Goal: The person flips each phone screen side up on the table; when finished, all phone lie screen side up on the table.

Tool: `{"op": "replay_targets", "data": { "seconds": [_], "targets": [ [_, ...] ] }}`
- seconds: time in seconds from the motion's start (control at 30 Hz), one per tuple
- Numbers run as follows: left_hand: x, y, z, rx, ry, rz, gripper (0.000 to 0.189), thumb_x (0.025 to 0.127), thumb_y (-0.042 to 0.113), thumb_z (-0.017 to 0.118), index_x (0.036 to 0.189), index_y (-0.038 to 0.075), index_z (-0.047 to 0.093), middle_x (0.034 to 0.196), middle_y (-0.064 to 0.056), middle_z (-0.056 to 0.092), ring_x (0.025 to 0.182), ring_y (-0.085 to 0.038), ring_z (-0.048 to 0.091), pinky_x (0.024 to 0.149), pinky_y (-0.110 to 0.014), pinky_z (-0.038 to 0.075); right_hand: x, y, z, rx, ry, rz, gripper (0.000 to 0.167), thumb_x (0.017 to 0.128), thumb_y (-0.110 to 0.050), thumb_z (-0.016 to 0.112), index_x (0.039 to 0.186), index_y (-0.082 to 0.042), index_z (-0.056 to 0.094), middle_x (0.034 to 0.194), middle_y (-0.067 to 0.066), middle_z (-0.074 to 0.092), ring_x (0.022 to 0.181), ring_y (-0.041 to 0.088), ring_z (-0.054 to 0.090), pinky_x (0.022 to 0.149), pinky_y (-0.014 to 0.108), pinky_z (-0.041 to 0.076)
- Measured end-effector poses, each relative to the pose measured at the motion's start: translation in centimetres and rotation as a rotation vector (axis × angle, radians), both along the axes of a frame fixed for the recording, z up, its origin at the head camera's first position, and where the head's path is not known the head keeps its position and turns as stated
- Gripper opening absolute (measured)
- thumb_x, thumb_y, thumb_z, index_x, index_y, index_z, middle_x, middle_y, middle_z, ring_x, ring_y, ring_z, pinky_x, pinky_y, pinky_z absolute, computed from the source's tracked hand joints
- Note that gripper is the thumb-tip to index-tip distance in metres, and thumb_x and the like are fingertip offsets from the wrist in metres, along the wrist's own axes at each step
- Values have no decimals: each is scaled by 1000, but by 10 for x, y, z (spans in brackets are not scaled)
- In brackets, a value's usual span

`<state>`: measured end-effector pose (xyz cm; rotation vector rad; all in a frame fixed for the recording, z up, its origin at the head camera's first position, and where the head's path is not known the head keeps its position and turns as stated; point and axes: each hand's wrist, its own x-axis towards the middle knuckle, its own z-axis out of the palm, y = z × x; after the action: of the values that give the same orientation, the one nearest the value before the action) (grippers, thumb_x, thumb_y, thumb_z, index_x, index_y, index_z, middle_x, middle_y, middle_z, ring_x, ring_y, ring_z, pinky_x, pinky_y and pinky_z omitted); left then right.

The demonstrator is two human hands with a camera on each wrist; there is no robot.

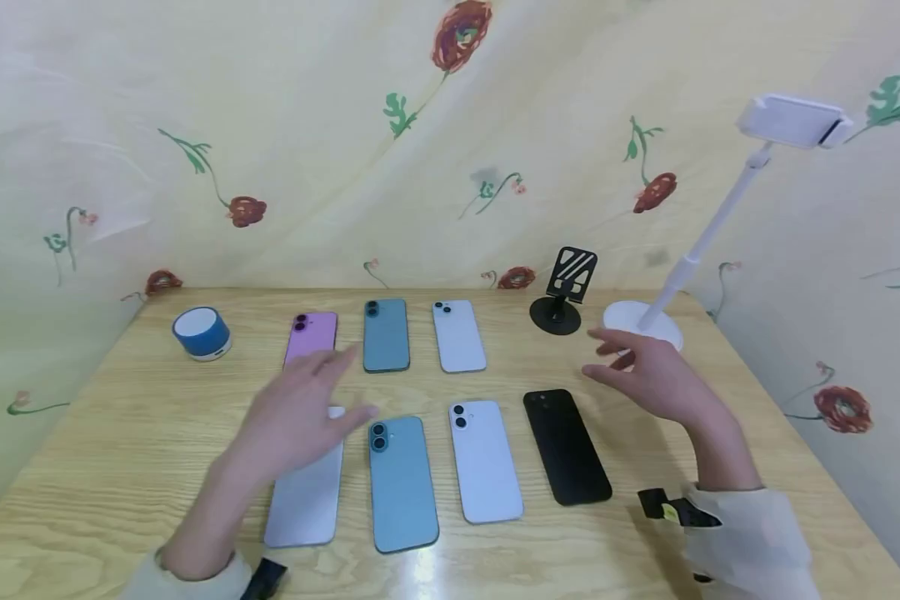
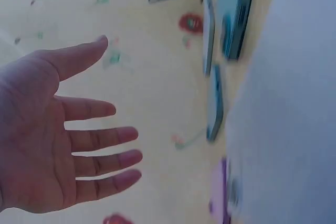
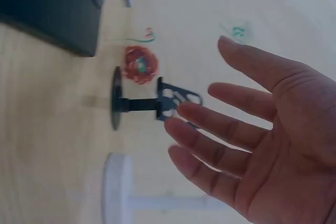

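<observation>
Spread fingers show on my left hand (image 1: 292, 417), which hovers over a pale smartphone (image 1: 307, 500) and hides its top part and the lower part of a purple phone (image 1: 315, 329). Nothing lies in its palm in the left wrist view. My right hand (image 1: 656, 375) is held above the table with loosely bent fingers and an empty palm. Its fingertips overlap the area before the white stand's round base (image 1: 622, 315). Nearest to it on the left are a black phone stand (image 1: 557, 315) and a black phone (image 1: 567, 447).
Two teal phones (image 1: 403, 487) (image 1: 386, 335) and two white phones (image 1: 486, 462) (image 1: 459, 336) lie back side up in two rows. A blue round speaker (image 1: 202, 335) sits at the back left. The tall white phone stand (image 1: 708, 221) leans rightward before a flowered cloth (image 1: 330, 150).
</observation>
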<state>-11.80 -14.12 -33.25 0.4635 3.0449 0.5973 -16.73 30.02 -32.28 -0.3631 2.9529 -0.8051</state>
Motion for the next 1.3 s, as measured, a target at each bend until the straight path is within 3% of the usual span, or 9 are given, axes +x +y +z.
{"op": "replay_targets", "data": {
  "seconds": [0.1,0.2,0.3,0.5,0.8,1.1,1.23,1.3],
  "targets": [
    [3,27,-4,44,-54,-54,76,99,52,71,161,16,46,156,-18,55,144,-44,52,105,-68,50,-7,6,-12,-68,-118,43,59,100,-27,75,148,1,57,118,22,74,92,26,73,71,33,59],
    [3,51,-10,108,-116,-111,75,97,52,73,159,19,50,147,-11,64,134,-35,61,102,-59,55,-12,9,-24,-154,-236,86,56,100,-19,74,149,1,56,111,15,74,87,23,73,74,33,61],
    [1,70,-15,155,-161,-171,74,96,51,75,157,18,53,131,-4,73,112,-24,69,89,-45,58,-17,10,-35,-219,-334,116,54,100,-14,72,149,2,55,108,14,73,87,24,73,77,35,63],
    [-7,100,-23,180,-237,-266,70,95,45,78,153,11,57,110,-2,76,79,-11,61,66,-28,49,-20,6,-46,-205,-400,139,54,97,-15,76,146,-1,59,97,10,71,82,24,67,73,32,60],
    [-10,132,-29,168,-303,-366,67,95,43,78,150,10,60,99,2,75,80,-7,61,69,-23,50,-16,-2,-47,-112,-408,131,53,94,-17,79,144,-9,61,84,7,63,67,21,61,59,30,50],
    [-18,162,-24,124,-322,-357,67,95,45,79,149,9,61,95,3,75,77,-7,61,70,-23,50,-12,-1,-45,-55,-399,57,52,91,-19,83,136,-6,60,81,7,60,64,19,60,59,31,48],
    [-22,178,-21,57,-316,-360,68,94,45,80,148,8,61,99,0,78,91,-12,67,82,-27,55,-10,4,-44,-82,-408,31,54,91,-18,83,136,-2,56,81,8,60,63,20,61,60,33,51],
    [-25,185,-22,32,-314,-360,67,93,44,80,147,8,63,111,-3,79,105,-16,70,92,-31,57,-10,7,-45,-93,-410,12,55,91,-18,83,136,-1,56,81,8,61,63,20,62,61,34,52]
  ]
}}
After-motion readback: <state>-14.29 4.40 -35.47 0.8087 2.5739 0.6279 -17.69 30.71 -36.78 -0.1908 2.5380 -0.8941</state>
